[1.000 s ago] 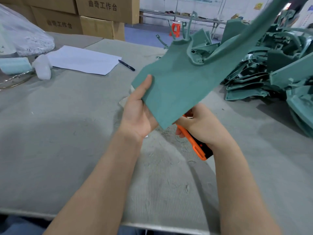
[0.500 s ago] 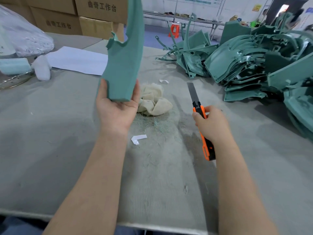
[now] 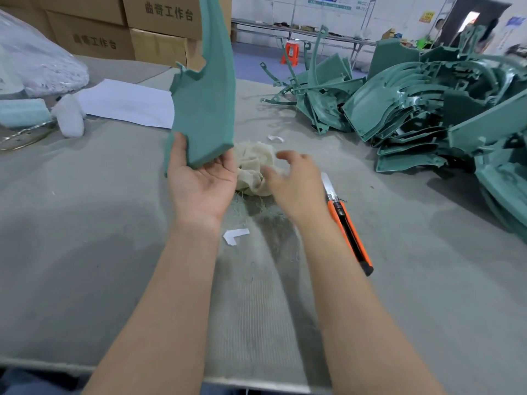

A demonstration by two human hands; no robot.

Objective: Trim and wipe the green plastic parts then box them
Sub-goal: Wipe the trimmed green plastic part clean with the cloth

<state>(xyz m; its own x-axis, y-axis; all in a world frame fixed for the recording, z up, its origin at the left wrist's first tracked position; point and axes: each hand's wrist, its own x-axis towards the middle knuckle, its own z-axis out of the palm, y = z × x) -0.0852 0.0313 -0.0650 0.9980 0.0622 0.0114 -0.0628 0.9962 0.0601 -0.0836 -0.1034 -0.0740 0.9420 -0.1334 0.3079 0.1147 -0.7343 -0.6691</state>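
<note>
Head view is showing me both bare hands working over the grey surface (image 3: pixel 85 223). I am seeing the left hand (image 3: pixel 202 183) holding one green plastic part (image 3: pixel 205 104) upright by its lower end, near the centre of the scene. The thumb is pressing on the near face and the fingers (image 3: pixel 227 166) are curling round the bottom edge. The right hand (image 3: pixel 296 183) is hovering just right of it, over the crumpled cloth (image 3: pixel 253 163), with its fingers spread and relaxed, gripping nothing. Motion blur is keeping me from telling whether they are touching the cloth. The orange utility knife (image 3: pixel 349 232) is lying on the surface just right of the right wrist, blade extended and pointing far. A pile of green parts (image 3: pixel 427 109) is sitting at the far right, well apart from the held part. Cardboard boxes (image 3: pixel 159 18) are standing at the far left, with a white paper sheet (image 3: pixel 128 104) lying in front of them.
</note>
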